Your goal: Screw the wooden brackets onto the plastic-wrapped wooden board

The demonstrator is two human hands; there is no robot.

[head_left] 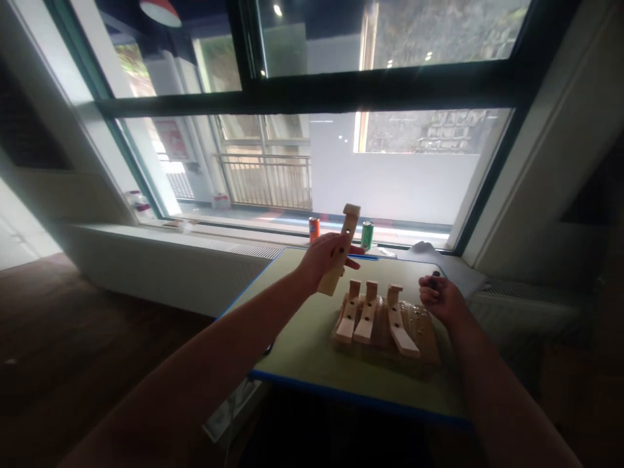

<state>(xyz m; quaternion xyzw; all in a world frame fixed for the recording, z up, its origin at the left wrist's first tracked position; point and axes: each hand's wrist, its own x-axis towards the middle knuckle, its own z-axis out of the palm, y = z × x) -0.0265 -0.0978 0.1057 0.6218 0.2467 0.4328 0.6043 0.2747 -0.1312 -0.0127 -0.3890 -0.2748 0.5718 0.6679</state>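
My left hand (325, 256) is closed around a long wooden piece (341, 247) with a block-shaped head, holding it tilted up above the green table (302, 338). Below and to the right, three similar wooden pieces (370, 313) lie side by side on a wooden base (424, 328). My right hand (440, 297) hovers at the right end of that base, its fingers curled around a small dark object (433, 275) I cannot make out.
An orange can (314, 229) and a green can (367, 235) stand on the window sill behind the table. A grey cloth (424, 250) lies at the table's far right corner. The table has a blue edge; dark floor lies to the left.
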